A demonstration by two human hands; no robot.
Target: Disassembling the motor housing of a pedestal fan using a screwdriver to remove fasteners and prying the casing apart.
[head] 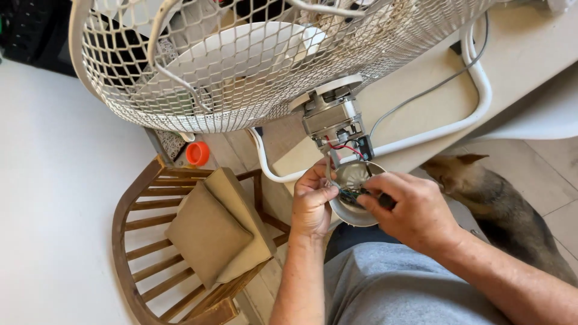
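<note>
Hands meet at the round white housing cup below the fan motor, which hangs off the table's near edge. I see my left hand clasping the cup's rim and my right hand pinching a dark-handled screwdriver into it. Beside my right arm lies a dog; a wooden chair stands left.

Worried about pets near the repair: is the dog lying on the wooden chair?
No, the dog is on the floor at right, while the wooden chair holds only cushions.
</note>
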